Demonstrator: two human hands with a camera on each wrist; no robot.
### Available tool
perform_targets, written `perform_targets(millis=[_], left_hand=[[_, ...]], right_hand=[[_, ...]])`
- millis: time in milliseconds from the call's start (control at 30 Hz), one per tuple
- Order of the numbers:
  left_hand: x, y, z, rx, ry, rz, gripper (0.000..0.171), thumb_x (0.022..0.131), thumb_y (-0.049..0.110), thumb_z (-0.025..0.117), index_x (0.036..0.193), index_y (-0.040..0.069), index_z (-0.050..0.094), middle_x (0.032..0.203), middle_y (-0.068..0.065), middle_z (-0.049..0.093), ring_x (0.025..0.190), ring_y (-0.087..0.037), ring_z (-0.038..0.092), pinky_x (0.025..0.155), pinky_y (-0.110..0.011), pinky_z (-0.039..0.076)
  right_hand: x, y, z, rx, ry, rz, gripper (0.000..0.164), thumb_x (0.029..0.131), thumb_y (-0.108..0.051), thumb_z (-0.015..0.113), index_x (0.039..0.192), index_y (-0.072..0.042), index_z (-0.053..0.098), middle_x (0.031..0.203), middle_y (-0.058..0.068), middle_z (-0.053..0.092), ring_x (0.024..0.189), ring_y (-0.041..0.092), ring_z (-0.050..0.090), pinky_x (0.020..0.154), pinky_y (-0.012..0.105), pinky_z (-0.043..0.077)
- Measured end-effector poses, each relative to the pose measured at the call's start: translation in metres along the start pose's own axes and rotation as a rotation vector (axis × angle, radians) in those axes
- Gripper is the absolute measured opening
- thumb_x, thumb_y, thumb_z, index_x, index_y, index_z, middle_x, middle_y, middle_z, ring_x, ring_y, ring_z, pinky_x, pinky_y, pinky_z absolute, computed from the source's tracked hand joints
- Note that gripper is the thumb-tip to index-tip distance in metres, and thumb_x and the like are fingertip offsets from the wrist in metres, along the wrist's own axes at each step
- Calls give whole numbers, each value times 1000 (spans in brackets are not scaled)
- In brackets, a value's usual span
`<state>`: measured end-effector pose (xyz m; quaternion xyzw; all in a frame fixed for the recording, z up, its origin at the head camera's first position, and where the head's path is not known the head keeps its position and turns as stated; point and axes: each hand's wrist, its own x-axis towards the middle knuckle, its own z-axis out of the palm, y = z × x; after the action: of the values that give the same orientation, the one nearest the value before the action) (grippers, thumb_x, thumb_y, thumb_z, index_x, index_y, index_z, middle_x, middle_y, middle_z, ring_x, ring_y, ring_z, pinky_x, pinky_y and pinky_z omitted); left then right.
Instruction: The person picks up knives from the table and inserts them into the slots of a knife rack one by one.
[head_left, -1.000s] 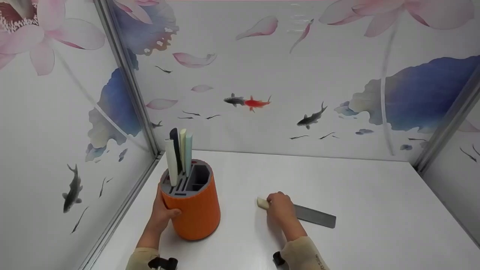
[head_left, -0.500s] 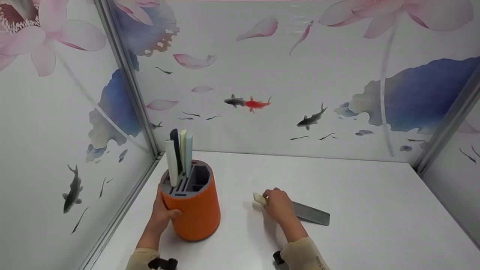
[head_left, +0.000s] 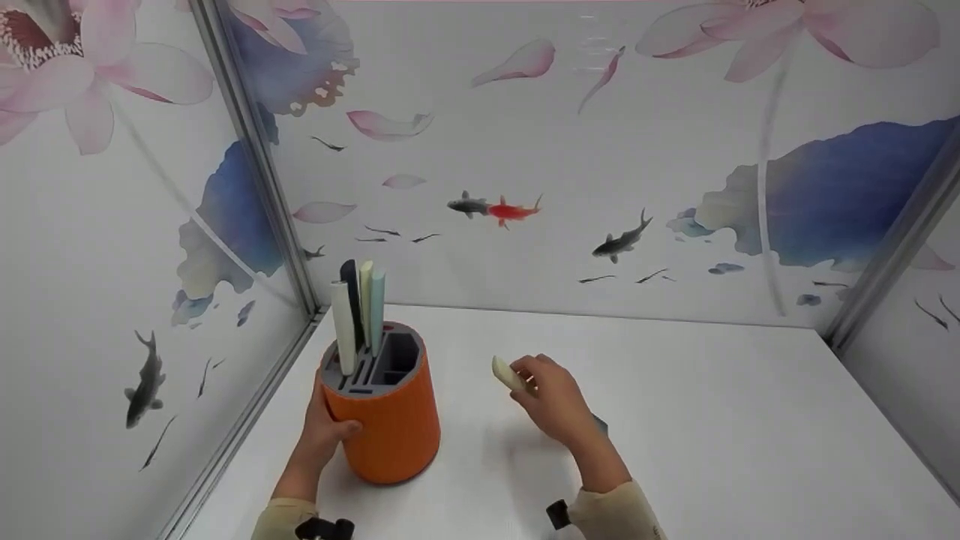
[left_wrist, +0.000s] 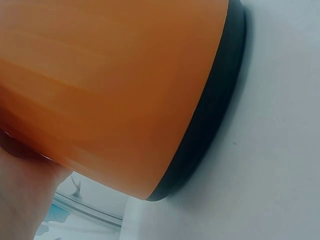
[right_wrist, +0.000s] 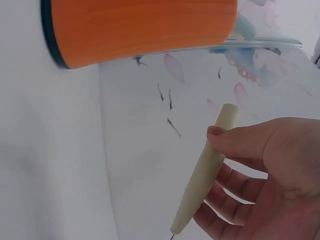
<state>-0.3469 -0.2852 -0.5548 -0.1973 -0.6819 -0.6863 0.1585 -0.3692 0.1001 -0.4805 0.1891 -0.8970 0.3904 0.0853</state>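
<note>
In the head view an orange knife block (head_left: pixel 394 435) with a grey slotted top stands at the left of the table. Several knife handles (head_left: pixel 358 319) in white, black, cream and light blue stick up from its slots. My left hand (head_left: pixel 324 431) grips the block's left side, thumb across the front. To the right of the block, raised over the table, my right hand (head_left: pixel 555 397) holds a cleaver by its cream handle (right_wrist: pixel 202 180), thumb on one side and fingers on the other. Most of the blade (head_left: pixel 600 424) is hidden behind the hand and wrist.
The white table (head_left: pixel 720 420) reaches back to a panel wall (head_left: pixel 480 135) printed with fish and petals. Another printed panel (head_left: pixel 90 270) rises close to the left of the knife block, with a metal rail (head_left: pixel 255 150) at the corner.
My right hand has lifted the cleaver off the table and turned it, so its handle tip is higher and its blade swings back under the wrist. The left hand and knife block stay put.
</note>
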Motion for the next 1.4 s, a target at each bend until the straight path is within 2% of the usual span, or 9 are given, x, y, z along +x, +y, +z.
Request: perform_targets(millis=[300,533,633,900,1200,1400], left_hand=[[-1,0,-1,13,33,-49,122,77,36,97,171,25,19,157,12,52,136,-7,55,112,-18,46],[-1,-1,-1,7,18,-26,122,78,36,96,171,26,18,159,11,50,137,-7,54,114,-18,45],[0,-2,-2,-8,-2,2,122,80,33,95,172,27,14,163,7,48,141,-9,53,116,-20,44],[2,-3,-2,-21,-23,12,121,81,28,93,172,28,13,167,5,43,144,-10,50,118,-21,42],[3,-4,-3,-22,-21,10,122,81,29,93,172,29,13,168,0,43,145,-12,50,119,-22,42],[3,-2,-1,-23,-23,15,121,81,19,91,172,27,13,168,-1,43,145,-14,51,118,-24,44]], right_hand=[[-4,-1,-17,236,53,-129,35,98,-7,75,129,-17,65,114,0,69,106,17,65,94,37,61],[-2,3,-27,486,101,-160,33,100,-3,71,131,-11,64,115,5,68,107,18,66,91,26,59],[-3,0,-30,538,122,-174,34,100,0,70,133,-8,64,116,6,68,107,17,67,90,25,59],[-8,-8,-39,588,186,-215,35,98,4,69,131,-2,62,112,5,67,104,16,67,87,25,61],[-11,-13,-44,582,202,-237,34,98,6,67,131,-1,61,112,7,66,103,15,67,89,25,62],[-12,-15,-44,583,210,-245,34,97,6,68,130,-1,62,111,7,66,102,15,67,89,25,62]])
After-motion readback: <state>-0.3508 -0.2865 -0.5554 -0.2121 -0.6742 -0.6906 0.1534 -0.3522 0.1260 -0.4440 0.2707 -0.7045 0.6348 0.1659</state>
